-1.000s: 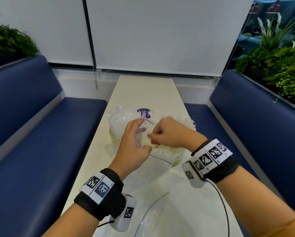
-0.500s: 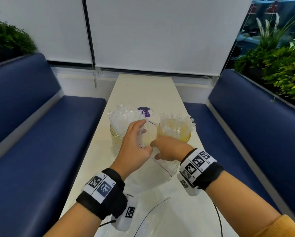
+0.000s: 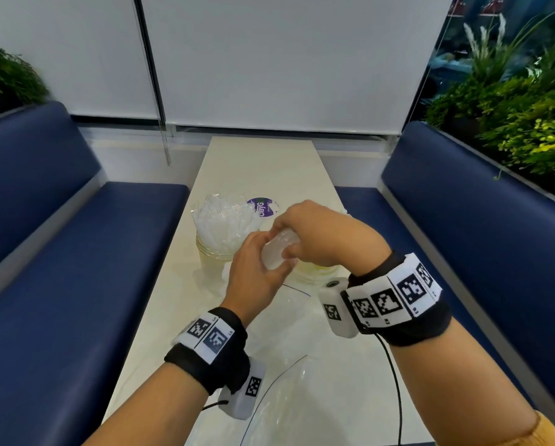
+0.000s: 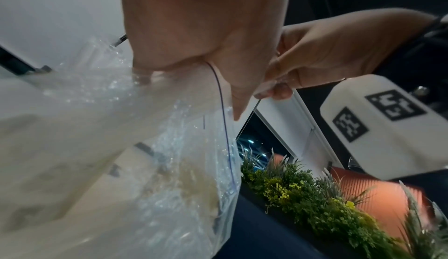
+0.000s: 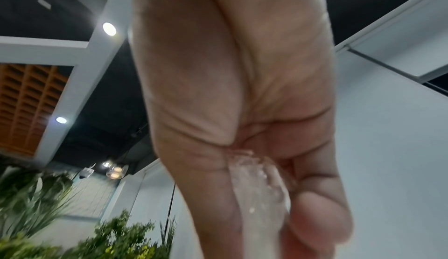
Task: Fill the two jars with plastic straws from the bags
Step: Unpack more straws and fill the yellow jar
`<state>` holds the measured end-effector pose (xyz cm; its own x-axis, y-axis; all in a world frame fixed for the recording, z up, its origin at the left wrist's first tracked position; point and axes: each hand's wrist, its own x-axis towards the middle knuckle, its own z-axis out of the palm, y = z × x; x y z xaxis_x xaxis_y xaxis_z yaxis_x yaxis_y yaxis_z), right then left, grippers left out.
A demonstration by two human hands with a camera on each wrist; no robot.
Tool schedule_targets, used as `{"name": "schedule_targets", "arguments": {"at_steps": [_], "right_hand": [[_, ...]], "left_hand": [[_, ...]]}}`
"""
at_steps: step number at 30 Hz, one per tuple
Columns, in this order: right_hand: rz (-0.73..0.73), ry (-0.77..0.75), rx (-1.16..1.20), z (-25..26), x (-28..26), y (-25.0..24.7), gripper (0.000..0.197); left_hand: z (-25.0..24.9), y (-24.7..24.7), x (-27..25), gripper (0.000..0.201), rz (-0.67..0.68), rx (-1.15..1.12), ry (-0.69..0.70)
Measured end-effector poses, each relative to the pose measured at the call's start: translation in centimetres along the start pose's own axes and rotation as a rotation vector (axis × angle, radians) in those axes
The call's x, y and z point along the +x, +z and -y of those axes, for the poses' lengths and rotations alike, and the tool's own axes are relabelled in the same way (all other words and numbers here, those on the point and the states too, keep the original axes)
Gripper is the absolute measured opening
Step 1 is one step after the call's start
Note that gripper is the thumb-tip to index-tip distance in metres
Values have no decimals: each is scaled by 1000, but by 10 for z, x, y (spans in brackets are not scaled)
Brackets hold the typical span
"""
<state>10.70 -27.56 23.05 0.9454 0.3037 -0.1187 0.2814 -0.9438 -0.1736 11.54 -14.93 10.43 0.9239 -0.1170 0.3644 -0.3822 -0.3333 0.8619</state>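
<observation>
In the head view my left hand (image 3: 257, 264) holds up the mouth of a clear zip bag (image 3: 290, 305) over the table. My right hand (image 3: 314, 235) grips a bundle of clear wrapped straws (image 3: 279, 249) just above that mouth. The left jar (image 3: 218, 252) stands packed with straws. Most of the right jar (image 3: 314, 272) is hidden under my right hand. In the left wrist view my left hand (image 4: 232, 83) pinches the bag (image 4: 150, 167) at its blue zip line. The right wrist view shows the straws (image 5: 261, 188) clamped between my curled fingers (image 5: 322, 217) and palm.
A purple round lid (image 3: 261, 207) lies behind the jars. Another clear bag (image 3: 279, 410) lies flat at the table's (image 3: 263, 169) near end. Blue benches (image 3: 76, 259) run along both sides, with plants (image 3: 520, 123) behind the right one.
My right hand dipped toward the bag beside the right jar half a second ago and has come up gripping a bundle of straws. My left hand stays on the bag.
</observation>
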Motion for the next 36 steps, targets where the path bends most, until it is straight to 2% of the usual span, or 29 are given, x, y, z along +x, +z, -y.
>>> {"name": "schedule_targets", "arguments": {"at_steps": [2,5,7,8,10,12,14,17,22,26,28,30,32,36], "right_hand": [[-124,-42,146,-5,0,0,46],[-281,-98,481,-14,3,7,81],[-291,-150,674,-18,6,20,98],[-285,-154,747,-17,8,29,100],[-285,-126,886,-8,13,51,86],[-341,-92,1026,5,20,73,53],[-448,-49,1096,16,26,85,27],[-560,-39,1154,22,30,76,12],[-697,-154,1217,19,26,16,9],[-880,-225,1359,-8,26,-43,1],[-968,-260,1365,-29,26,-63,7],[-1054,-253,1283,-48,34,-65,14],[-1078,-187,1188,-65,48,-51,18],[-955,-32,1077,-86,77,-7,26]], "left_hand": [[1,2,2,20,-25,9,10],[4,1,4,13,-81,-44,-34],[7,-2,6,18,-103,-68,-57],[6,-2,7,25,-100,-72,-53],[1,-2,7,27,-76,-139,-60],[-2,-1,7,15,-55,-218,-65],[-1,-4,5,15,-61,-201,-64],[2,-10,1,44,-16,-194,-152],[8,-8,0,77,51,-80,-182],[5,-10,-4,79,81,-55,-150],[7,-13,-4,76,81,-53,-141],[8,-15,-3,74,73,-51,-137],[8,-16,-3,73,68,-76,-138],[7,-16,-3,71,78,-113,-127]]}}
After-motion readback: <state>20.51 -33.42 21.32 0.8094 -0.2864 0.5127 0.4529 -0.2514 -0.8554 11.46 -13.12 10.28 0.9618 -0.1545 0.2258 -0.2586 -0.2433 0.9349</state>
